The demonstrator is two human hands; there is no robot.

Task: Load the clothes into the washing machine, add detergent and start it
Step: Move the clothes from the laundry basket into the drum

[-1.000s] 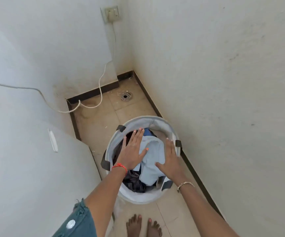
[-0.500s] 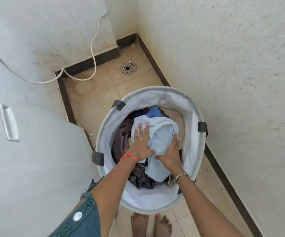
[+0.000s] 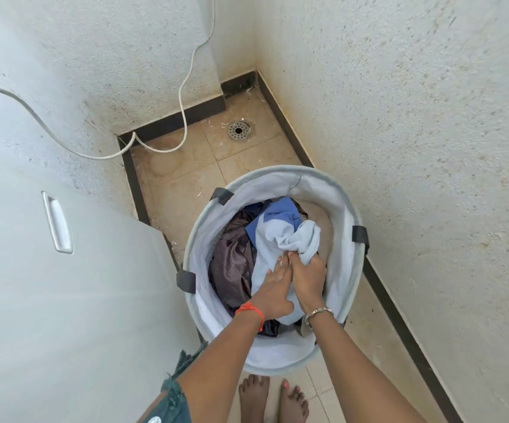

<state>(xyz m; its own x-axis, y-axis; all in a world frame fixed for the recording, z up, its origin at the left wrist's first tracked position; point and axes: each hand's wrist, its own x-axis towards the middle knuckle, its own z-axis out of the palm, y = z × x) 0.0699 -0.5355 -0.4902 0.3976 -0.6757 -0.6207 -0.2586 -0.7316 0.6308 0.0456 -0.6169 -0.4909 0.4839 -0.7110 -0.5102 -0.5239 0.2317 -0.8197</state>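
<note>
Rough white walls (image 3: 399, 117) meet a beige tiled floor (image 3: 186, 166) with a round drain (image 3: 239, 130).

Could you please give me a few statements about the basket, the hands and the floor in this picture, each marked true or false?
1. The right hand grips a bunched light blue garment in the laundry basket. True.
2. The basket holds only that garment. False: a dark brown garment and other clothes lie beside it.
3. The floor drain lies beyond the basket, near the corner. True.
4. The left wrist is bare. False: an orange thread circles the wrist of the left hand.
</note>
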